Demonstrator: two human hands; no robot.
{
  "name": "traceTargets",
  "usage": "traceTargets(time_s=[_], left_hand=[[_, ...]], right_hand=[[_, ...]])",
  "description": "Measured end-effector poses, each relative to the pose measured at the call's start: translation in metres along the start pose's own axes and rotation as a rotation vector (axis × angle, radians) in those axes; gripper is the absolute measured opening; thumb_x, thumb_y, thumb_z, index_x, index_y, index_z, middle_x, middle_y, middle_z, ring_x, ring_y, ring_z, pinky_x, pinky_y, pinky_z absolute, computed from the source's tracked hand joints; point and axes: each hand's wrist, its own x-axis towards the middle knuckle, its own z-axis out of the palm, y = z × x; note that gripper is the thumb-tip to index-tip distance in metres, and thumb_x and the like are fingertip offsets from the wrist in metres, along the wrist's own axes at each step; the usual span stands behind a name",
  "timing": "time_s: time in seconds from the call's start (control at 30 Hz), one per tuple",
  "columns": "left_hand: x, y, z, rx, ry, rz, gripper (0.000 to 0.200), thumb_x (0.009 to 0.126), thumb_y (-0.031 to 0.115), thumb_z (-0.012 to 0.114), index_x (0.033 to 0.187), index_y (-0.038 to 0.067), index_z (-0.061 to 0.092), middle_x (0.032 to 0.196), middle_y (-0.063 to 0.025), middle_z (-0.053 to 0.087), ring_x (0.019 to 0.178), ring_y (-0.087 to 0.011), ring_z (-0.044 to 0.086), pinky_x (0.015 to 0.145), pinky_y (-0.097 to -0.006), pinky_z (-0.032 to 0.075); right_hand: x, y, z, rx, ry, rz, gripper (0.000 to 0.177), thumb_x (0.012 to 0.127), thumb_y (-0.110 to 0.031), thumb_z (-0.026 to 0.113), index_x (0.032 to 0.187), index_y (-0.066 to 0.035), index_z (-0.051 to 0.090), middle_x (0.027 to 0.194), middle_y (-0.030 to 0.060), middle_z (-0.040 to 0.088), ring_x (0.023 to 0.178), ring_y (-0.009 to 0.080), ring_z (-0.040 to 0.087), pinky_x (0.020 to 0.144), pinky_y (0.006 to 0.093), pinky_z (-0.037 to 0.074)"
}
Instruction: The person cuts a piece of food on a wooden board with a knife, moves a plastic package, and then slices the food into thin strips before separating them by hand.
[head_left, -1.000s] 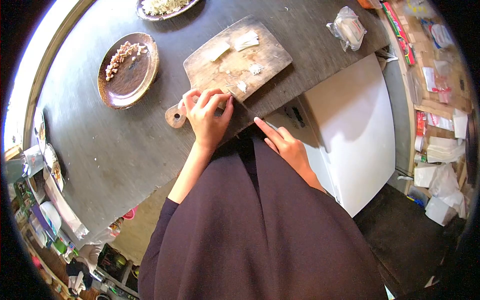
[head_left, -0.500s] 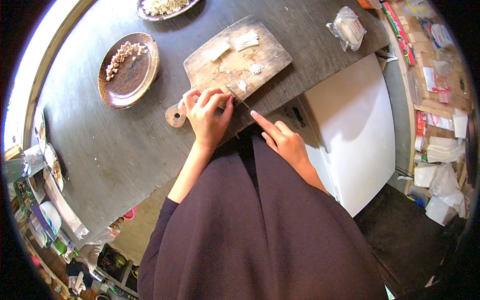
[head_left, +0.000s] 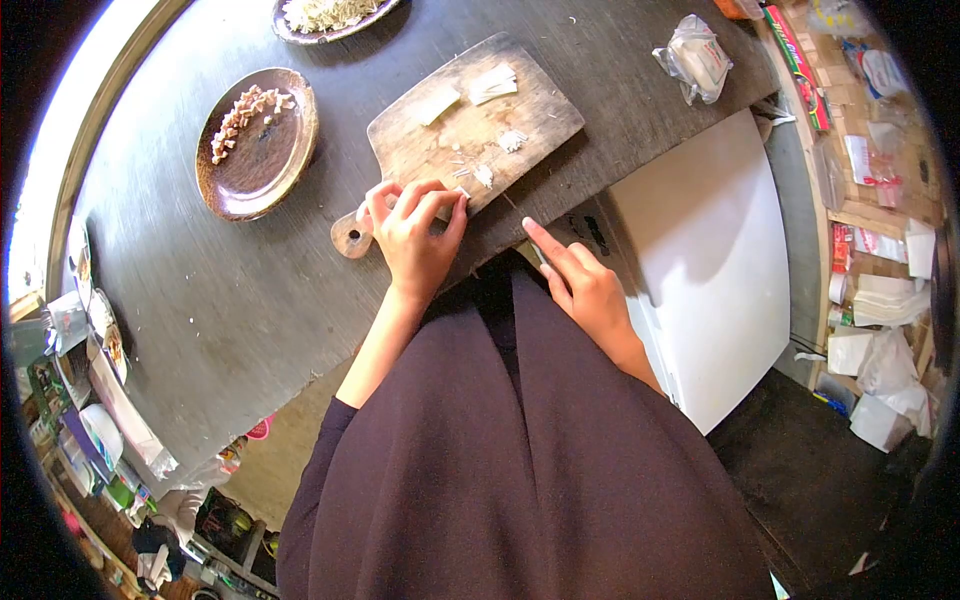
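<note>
Head cam, remote side: I count two hands, one board, two plates, one packet.

I have the left hand at the near edge of one worn wooden cutting board, by its holed handle. Fingers bent, thumb and index nearly together, one small white piece showing at the tips. Grip partly hidden.

I have the right hand just off the tabletop edge, apart from the board. Index straight out toward the board, other fingers curled round one slim grey tool, mostly covered by the hand. I can't tell its full shape.

On the board: one pale flat slab and one fan of white strips, side by side at the far end; strips overlap, no exact count from me. Two small piles of fine white bits, one toward the right edge, one near the left fingers, few loose slivers beside the latter.

On the dark grey tabletop: one round brown glazed plate with one cluster of pinkish-brown dice, too many to count. Second dark-rimmed plate, cut by frame, holds one heap of pale shreds. One clear-wrapped white packet far right.
</note>
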Motion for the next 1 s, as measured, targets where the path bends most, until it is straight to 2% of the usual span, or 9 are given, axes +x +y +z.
traceTargets(time_s=[0.27,0.6,0.8,1.0], left_hand=[[-0.001,-0.003,0.002,-0.021,0.004,0.0,0.014,0.073,0.018,0.084,0.084,0.021,0.075,0.098,0.0092,0.071,0.103,-0.0263,0.053,0.097,-0.0443,0.033],[-0.002,-0.002,0.002,-0.025,0.007,-0.012,0.014,0.073,0.019,0.085,0.083,0.021,0.075,0.098,0.0101,0.071,0.106,-0.0264,0.052,0.097,-0.0451,0.032],[-0.002,-0.004,0.003,-0.036,0.006,-0.014,0.014,0.073,0.019,0.084,0.084,0.022,0.075,0.098,0.0102,0.071,0.106,-0.0263,0.052,0.098,-0.0453,0.032],[-0.003,-0.003,0.003,-0.032,-0.003,-0.01,0.014,0.074,0.019,0.084,0.084,0.022,0.075,0.099,0.0097,0.071,0.106,-0.0263,0.052,0.098,-0.0455,0.032]], right_hand=[[-0.005,-0.009,0.0,-0.061,-0.128,0.017,0.062,0.097,-0.02,0.065,0.153,-0.041,0.047,0.084,0.0114,0.056,0.069,0.0334,0.065,0.064,0.0447,0.057],[0.001,-0.005,-0.002,-0.091,-0.042,0.021,0.063,0.096,-0.02,0.066,0.152,-0.041,0.048,0.082,0.0104,0.055,0.07,0.0314,0.066,0.064,0.0436,0.057],[0.004,-0.013,0.007,-0.086,-0.111,0.036,0.06,0.096,-0.016,0.066,0.15,-0.039,0.052,0.081,0.0099,0.055,0.069,0.0319,0.064,0.066,0.045,0.056],[0.01,-0.004,-0.005,-0.097,-0.036,0.049,0.06,0.098,-0.018,0.064,0.152,-0.039,0.049,0.084,0.0116,0.057,0.071,0.0347,0.065,0.066,0.0458,0.056]])
